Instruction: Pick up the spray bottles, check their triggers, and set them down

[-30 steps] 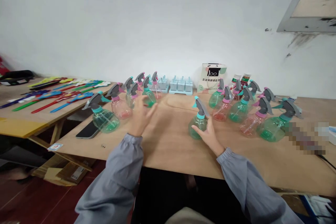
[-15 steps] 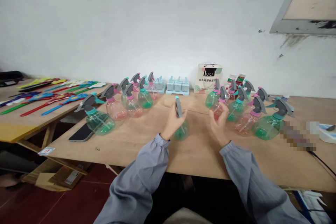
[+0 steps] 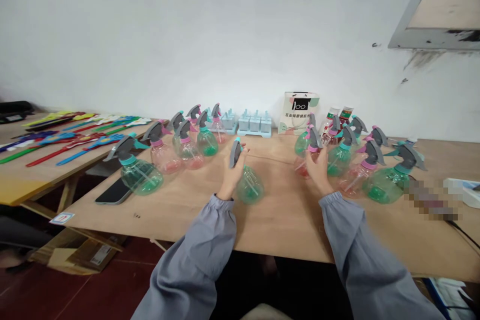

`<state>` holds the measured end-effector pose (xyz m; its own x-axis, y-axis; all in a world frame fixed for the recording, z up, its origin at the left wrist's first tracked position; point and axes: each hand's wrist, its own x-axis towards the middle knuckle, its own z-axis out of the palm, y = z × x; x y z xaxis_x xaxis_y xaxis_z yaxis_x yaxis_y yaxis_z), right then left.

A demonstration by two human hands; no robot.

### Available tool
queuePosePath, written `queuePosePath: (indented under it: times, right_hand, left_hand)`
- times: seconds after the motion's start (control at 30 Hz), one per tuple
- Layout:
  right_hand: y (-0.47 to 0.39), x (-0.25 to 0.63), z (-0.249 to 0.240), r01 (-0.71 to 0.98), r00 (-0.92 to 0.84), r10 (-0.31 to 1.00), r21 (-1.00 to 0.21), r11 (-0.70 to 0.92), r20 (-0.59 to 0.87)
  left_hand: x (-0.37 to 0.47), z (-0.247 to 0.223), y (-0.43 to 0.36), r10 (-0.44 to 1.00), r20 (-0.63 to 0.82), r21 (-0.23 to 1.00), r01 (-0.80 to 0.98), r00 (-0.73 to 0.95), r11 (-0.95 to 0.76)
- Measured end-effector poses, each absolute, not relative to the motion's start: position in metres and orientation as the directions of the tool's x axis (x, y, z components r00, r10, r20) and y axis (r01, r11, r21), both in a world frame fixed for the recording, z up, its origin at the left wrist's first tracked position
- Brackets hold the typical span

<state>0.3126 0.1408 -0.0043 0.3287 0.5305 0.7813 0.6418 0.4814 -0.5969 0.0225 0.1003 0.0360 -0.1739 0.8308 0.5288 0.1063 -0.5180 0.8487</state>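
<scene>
My left hand (image 3: 234,172) is closed around the neck of a green spray bottle (image 3: 250,187) with a grey trigger head. The bottle's body leans out to the right of the hand, low over the table. My right hand (image 3: 318,167) grips a pink spray bottle (image 3: 302,166) just below its grey head, at the pink collar. Part of that bottle is hidden behind the fingers. Close to the right hand stands another green spray bottle (image 3: 337,160), with a pink one (image 3: 354,180) beside it.
More green and pink spray bottles stand in a group at the left (image 3: 191,152) and the right (image 3: 386,185). A black phone (image 3: 112,192) lies at the left. Light-blue ice-pop moulds (image 3: 255,125) and a printed box (image 3: 298,112) stand by the wall.
My right hand has closed on the pink spray bottle, which has shifted slightly left. My left hand has moved left with the green bottle, now tilted more.
</scene>
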Motion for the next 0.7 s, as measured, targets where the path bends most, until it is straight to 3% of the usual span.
queuePosePath:
  times: [0.3,0.5,0.7]
  right_hand:
    - [0.069,0.256,-0.012,0.613,0.199,0.625,-0.593,0.522,0.755]
    - [0.065,0.251,-0.015,0.588,0.188,0.629,-0.600,0.543,0.754]
    - [0.064,0.251,-0.017,0.581,0.188,0.625,-0.599,0.551,0.758]
  left_hand:
    - [0.022,0.042,0.095,0.871,0.484,0.875,-0.052,0.077,-0.482]
    - [0.025,0.048,0.082,0.873,0.487,0.873,0.000,-0.022,-0.487]
    - [0.027,0.052,0.076,0.870,0.470,0.881,-0.126,0.150,-0.455]
